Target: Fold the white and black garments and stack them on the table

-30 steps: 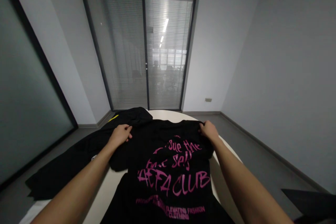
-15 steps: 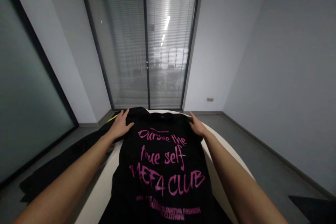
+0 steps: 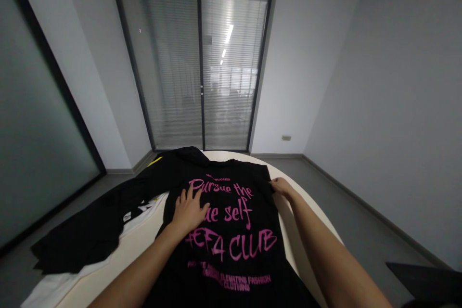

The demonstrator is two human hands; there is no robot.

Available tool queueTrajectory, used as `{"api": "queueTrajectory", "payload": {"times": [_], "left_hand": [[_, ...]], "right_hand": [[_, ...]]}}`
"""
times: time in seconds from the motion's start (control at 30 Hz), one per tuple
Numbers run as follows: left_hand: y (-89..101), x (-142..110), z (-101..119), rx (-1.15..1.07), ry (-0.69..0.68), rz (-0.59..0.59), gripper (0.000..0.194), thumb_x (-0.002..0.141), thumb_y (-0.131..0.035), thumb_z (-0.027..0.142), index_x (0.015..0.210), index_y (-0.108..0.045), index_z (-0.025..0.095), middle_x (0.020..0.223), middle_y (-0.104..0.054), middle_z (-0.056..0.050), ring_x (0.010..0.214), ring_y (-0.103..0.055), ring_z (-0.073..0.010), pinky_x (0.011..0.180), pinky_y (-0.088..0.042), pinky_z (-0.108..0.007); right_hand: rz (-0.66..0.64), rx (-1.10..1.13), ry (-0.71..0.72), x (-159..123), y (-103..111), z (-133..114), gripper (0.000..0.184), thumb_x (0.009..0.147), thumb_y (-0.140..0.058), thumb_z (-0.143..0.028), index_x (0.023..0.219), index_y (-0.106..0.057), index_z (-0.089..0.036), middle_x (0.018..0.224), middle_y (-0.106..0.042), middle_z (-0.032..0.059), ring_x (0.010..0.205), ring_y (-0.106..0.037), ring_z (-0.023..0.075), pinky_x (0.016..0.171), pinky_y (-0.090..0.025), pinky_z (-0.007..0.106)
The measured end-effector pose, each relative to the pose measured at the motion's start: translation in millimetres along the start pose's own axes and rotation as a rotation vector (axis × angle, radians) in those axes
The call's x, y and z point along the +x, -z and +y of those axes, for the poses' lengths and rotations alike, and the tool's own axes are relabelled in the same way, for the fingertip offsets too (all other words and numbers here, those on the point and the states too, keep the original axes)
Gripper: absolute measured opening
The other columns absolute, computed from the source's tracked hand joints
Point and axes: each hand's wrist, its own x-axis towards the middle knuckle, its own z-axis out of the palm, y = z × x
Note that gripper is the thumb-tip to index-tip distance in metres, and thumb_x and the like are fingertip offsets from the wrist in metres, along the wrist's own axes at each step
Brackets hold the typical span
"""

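A black T-shirt (image 3: 262, 214) with pink lettering lies spread out, print side up, in front of me. My left hand (image 3: 189, 209) rests on the left part of its print with fingers spread, covering some letters. At the shirt's right edge, by the sleeve, my right hand (image 3: 282, 186) has its fingers pinched on the fabric.
A white round-edged table (image 3: 317, 216) bears the shirt. To the left, a black garment (image 3: 90, 221) with a yellow stripe hangs over the edge, with white cloth (image 3: 54, 286) under it. A dark object (image 3: 426, 279) stands low at the right. Glass panels with blinds (image 3: 231, 106) are ahead.
My left hand has moved from the shirt's upper left corner down and right onto the print. My right hand has slid down from the right shoulder and now pinches the sleeve edge.
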Motion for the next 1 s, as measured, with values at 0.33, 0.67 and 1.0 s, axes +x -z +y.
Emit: {"api": "queueTrajectory", "payload": {"times": [0.33, 0.67, 1.0], "left_hand": [[-21.6, -9, -20, -0.061, -0.029, 0.058, 0.06, 0.097, -0.039, 0.05, 0.149, -0.044, 0.019, 0.16, -0.031, -0.014, 0.146, -0.028, -0.039, 0.117, -0.025, -0.053], [-18.0, -10, -16, -0.073, 0.004, 0.051, 0.057, 0.097, -0.04, 0.048, 0.147, -0.047, 0.021, 0.16, -0.032, -0.013, 0.147, -0.026, -0.0381, 0.117, -0.019, -0.06], [-17.3, -10, -17, -0.087, 0.001, 0.035, 0.057, 0.096, -0.04, 0.047, 0.146, -0.048, 0.021, 0.16, -0.032, -0.012, 0.147, -0.025, -0.0378, 0.117, -0.02, -0.059]], "right_hand": [[0.417, 0.246, 0.117, 16, 30, -20, 0.039, 0.083, -0.05, -0.038, 0.112, -0.06, -0.015, 0.109, -0.068, 0.0148, 0.105, -0.063, 0.0264, 0.092, -0.049, 0.039], [0.248, -0.01, -0.043, -13, 1, 7, 0.064, 0.077, -0.051, -0.021, 0.14, -0.045, -0.008, 0.131, -0.058, 0.0229, 0.127, -0.051, 0.0345, 0.106, -0.04, 0.051], [0.135, -0.209, -0.132, -29, -15, 4, 0.049, 0.078, -0.063, -0.052, 0.119, -0.063, -0.026, 0.131, -0.06, 0.0115, 0.135, -0.039, 0.0382, 0.105, -0.034, 0.059]]}}
